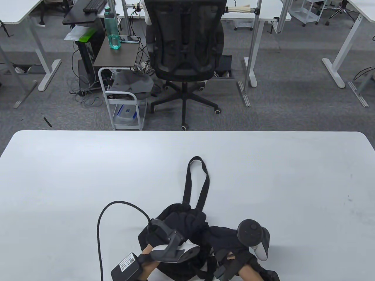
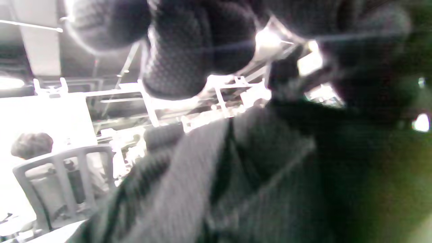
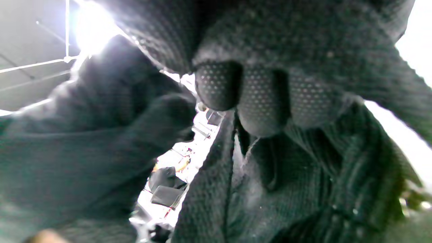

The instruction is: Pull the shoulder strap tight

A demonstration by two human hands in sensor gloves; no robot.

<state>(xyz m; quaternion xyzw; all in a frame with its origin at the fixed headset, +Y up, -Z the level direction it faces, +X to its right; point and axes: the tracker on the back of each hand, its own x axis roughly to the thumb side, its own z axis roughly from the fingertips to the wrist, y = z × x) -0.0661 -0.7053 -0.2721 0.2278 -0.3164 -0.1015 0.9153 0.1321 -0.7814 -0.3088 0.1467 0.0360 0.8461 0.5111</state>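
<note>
matt black cloth bag (image 1: 181,222) with a woven strap (image 1: 197,181); smooth white table (image 1: 88,175); dotted knit glove fingers (image 3: 263,98).

table (image 1: 73,175) is showing plain white. bag (image 1: 178,216) and its strap loop (image 1: 196,181) are showing solid black; in the wrist views the strap (image 2: 189,189) is reading grey with a fine woven rib. glove fingers (image 3: 263,98) are showing dark knit with a small dot pattern. trackers: black bodies with white undersides (image 1: 187,251). chair (image 1: 184,41) is showing black mesh. bottle (image 1: 112,29) is showing teal. carpet (image 1: 293,87) is showing speckled grey.
</note>
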